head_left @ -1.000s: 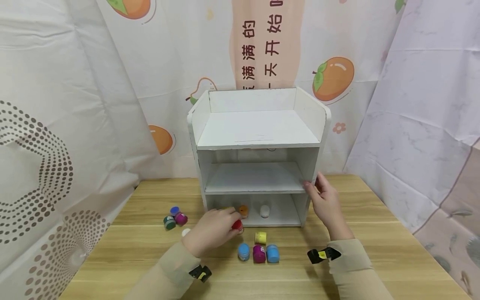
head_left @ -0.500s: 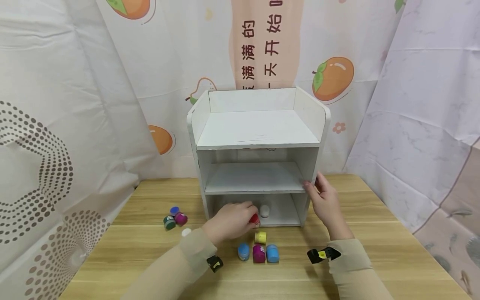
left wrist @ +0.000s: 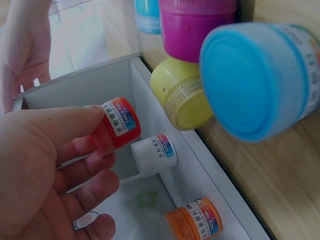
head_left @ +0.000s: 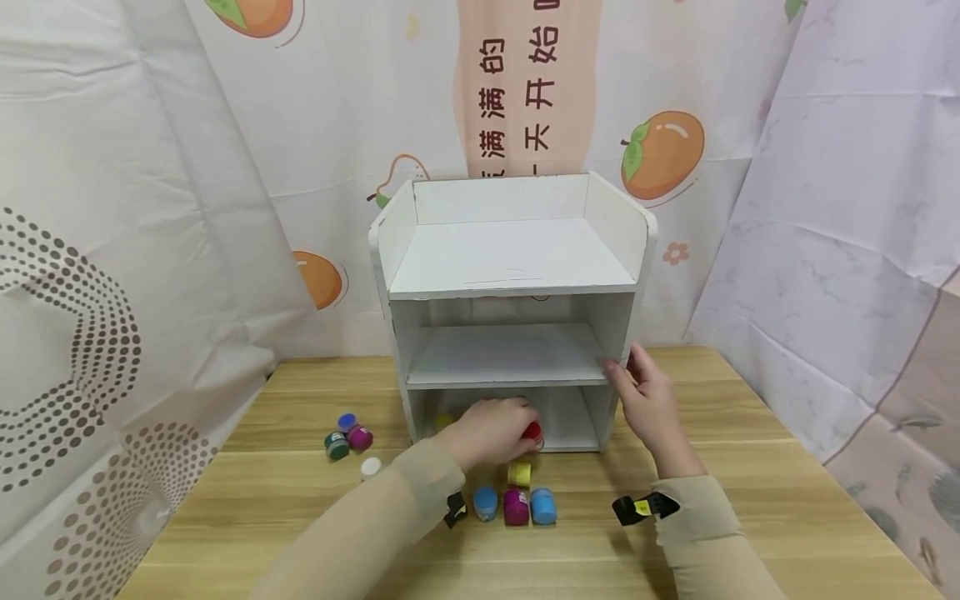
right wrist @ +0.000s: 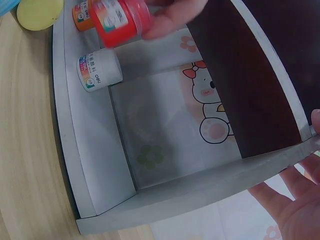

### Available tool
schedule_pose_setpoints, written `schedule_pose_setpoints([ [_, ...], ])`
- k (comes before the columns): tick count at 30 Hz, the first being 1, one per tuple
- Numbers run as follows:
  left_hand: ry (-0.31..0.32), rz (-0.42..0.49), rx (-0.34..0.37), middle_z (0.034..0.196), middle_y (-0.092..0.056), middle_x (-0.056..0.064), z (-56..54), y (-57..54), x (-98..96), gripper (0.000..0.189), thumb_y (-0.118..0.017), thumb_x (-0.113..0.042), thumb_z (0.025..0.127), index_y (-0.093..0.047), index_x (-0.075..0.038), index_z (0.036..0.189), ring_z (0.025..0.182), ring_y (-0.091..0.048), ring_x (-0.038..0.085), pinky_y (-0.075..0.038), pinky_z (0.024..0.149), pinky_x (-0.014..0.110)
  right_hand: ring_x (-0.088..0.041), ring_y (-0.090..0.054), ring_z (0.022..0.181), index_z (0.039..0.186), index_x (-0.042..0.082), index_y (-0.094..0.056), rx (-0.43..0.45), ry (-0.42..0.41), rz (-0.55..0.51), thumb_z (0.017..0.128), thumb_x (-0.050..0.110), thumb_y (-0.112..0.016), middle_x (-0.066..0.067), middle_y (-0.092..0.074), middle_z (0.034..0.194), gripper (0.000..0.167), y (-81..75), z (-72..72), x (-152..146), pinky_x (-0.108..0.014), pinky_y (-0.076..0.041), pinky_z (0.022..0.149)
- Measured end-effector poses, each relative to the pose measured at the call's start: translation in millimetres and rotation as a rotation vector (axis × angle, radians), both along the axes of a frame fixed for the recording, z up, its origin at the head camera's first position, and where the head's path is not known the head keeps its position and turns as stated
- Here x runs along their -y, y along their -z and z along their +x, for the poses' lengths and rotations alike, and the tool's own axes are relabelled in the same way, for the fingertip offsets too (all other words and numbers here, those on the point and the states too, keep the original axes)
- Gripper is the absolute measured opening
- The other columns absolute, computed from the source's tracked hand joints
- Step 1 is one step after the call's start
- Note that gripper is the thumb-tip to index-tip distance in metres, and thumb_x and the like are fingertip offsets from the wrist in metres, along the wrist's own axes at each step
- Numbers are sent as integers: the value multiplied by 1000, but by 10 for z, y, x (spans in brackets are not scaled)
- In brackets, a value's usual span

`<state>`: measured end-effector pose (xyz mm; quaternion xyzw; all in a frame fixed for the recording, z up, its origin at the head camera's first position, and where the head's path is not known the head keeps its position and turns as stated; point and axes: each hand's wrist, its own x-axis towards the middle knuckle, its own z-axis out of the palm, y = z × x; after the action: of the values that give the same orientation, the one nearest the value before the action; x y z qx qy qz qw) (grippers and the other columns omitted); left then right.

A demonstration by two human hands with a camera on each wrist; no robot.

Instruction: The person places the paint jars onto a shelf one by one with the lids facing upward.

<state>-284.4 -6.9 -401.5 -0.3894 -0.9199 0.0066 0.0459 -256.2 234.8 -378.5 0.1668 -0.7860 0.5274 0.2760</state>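
Red paint jar (left wrist: pixel 120 125) pinched btw thumb & fingers of L hand (head_left: pixel 491 431), at front of bot. compartment of white shelf unit (head_left: pixel 512 254), nr white paint jar (left wrist: pixel 155 154) & orange paint jar (left wrist: pixel 195 220) in same compartment. R hand (head_left: pixel 649 406) grips unit's R side, thumb at front edge. On wood table (head_left: pixel 247 517), before unit: yellow jar (head_left: pixel 519 475), magenta jar (head_left: pixel 516 507) btw 2 lt-blue jars (head_left: pixel 543 507). Off to L, green jar (head_left: pixel 336 446) in a small cluster.

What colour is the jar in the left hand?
The jar is red; the left wrist view shows it best.
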Motion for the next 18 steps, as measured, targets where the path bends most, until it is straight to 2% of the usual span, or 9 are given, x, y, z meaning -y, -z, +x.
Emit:
schedule_pose_setpoints([
  [7,-5,-9,29,95,-62,-5,-89,20,-163,21,-67,-40,99,-69,-20,99,74,-56,8,-49,61,26,-39,-51,130,144,-9,-47,25,2,0,104,3,-56,-31,-57,133,43,1,1,-12,-13,-45,92],
  [11,-2,5,74,89,-60,-6,-118,-10,-262,21,-68,-39,99,-69,-19,100,71,-54,7,-47,58,24,-38,-51,131,144,-10,-47,30,2,-1,104,3,-56,-33,-56,133,43,-8,3,-13,-12,-44,92],
  [18,-20,8,97,81,-57,-9,-153,-56,-428,18,-70,-37,98,-65,-20,95,69,-53,5,-46,57,25,-37,-50,131,144,-9,-46,37,-1,-11,104,3,-57,-32,-56,135,44,-10,0,-14,-12,-44,92],
])
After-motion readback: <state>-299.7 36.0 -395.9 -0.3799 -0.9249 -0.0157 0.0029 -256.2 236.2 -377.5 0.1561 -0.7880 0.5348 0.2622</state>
